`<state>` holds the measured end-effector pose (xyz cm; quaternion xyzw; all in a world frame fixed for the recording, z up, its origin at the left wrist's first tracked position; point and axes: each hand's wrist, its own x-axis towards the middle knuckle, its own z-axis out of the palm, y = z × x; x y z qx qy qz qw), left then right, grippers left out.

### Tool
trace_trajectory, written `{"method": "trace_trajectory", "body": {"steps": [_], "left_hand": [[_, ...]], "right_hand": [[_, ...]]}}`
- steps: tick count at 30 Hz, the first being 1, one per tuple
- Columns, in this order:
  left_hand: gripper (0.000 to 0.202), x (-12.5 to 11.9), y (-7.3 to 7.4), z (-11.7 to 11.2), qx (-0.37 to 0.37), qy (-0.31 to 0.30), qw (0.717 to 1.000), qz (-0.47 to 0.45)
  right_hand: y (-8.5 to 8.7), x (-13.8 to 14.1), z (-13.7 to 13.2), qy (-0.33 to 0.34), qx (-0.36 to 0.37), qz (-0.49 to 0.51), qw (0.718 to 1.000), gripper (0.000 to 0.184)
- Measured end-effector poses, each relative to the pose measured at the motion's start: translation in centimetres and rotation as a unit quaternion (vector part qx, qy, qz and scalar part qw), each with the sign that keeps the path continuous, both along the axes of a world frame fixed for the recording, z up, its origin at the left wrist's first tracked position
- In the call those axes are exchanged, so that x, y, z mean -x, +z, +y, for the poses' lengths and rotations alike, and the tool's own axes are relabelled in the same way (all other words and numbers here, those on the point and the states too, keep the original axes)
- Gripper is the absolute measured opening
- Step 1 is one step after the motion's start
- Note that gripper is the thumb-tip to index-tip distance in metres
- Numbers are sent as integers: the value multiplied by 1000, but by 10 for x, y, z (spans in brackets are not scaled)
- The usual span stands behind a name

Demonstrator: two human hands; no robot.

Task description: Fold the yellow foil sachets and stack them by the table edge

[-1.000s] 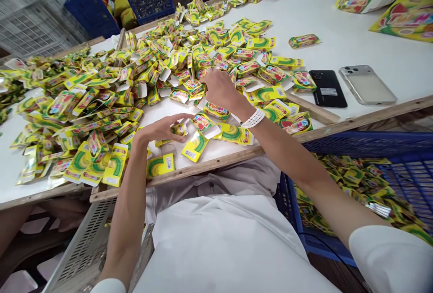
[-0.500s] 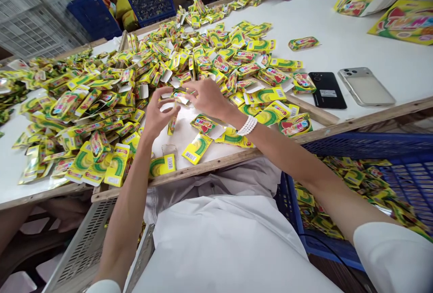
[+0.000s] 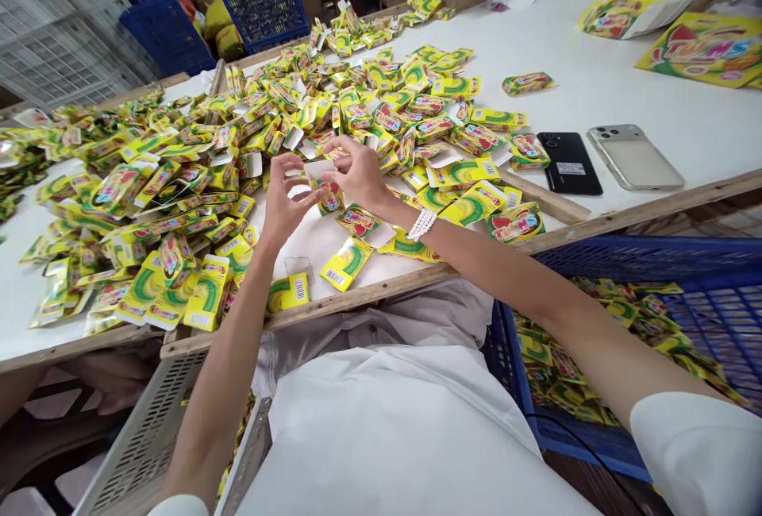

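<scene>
Between my two hands is a small yellow carton (image 3: 332,200) printed with fruit, its white end flap (image 3: 318,169) turned up toward me. My left hand (image 3: 284,202) curls around its left side, with the thumb along the front. On the right, my right hand (image 3: 362,176) pinches the flap's edge between thumb and fingers and wears a white bead bracelet. Just below lie a fruit-printed carton (image 3: 359,221) with an open white flap and a flat yellow carton (image 3: 345,263) showing its barcode. Another yellow carton (image 3: 289,292) rests at the table's wooden edge.
A large heap of similar cartons (image 3: 178,182) covers the table's left and middle. Two phones, one black (image 3: 570,163) and one silver (image 3: 634,157), lie to the right. A blue crate (image 3: 512,373) of packets stands by my right side, a pale crate (image 3: 140,437) at my left.
My hands have come together around a carton, whose white flap now shows between them. Earlier the fingers were farther apart, with a carton upright at my right fingertips.
</scene>
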<state>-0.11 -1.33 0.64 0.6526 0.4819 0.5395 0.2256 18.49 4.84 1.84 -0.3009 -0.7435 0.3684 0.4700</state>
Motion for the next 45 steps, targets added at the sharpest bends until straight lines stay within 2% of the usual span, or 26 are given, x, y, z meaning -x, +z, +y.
{"method": "trace_trajectory", "body": {"steps": [3, 9, 13, 15, 17, 22, 28, 31, 35, 37, 40, 42, 45], "left_hand": [[65, 0, -3, 1, 35, 13, 999, 21], [41, -7, 5, -5, 13, 46, 997, 55], [33, -7, 10, -9, 15, 59, 996, 64], [34, -7, 11, -9, 17, 62, 996, 59], [36, -7, 12, -9, 21, 60, 997, 48], [45, -4, 12, -5, 47, 57, 997, -17], [53, -2, 14, -6, 109, 31, 986, -126], [54, -3, 18, -10, 127, 15, 983, -131], [47, -5, 21, -13, 153, -10, 984, -93], [44, -6, 21, -13, 149, -8, 986, -72], [44, -5, 19, -11, 138, -5, 989, -59], [43, -4, 18, -11, 133, -7, 989, -57], [42, -3, 18, -11, 131, -14, 990, -51]], "right_hand": [[-1, -4, 6, -37, 14, 15, 999, 34], [-3, -2, 15, 27, 114, 64, 991, 33], [-3, -4, 18, 79, 245, 134, 957, 29], [-3, -6, 19, 94, 274, 149, 945, 28], [-3, -8, 20, 93, 251, 142, 953, 27], [-1, -13, 22, 74, 127, 89, 985, 31], [-3, -16, 24, 94, 108, 45, 989, 36], [-7, -16, 26, 83, 81, 26, 993, 34], [-10, -14, 29, 52, 38, 18, 998, 36], [-10, -15, 29, 70, 65, 29, 995, 43], [-7, -17, 28, 126, 145, 66, 979, 51], [-5, -19, 29, 150, 191, 88, 966, 51], [-2, -20, 28, 145, 231, 97, 957, 47]]}}
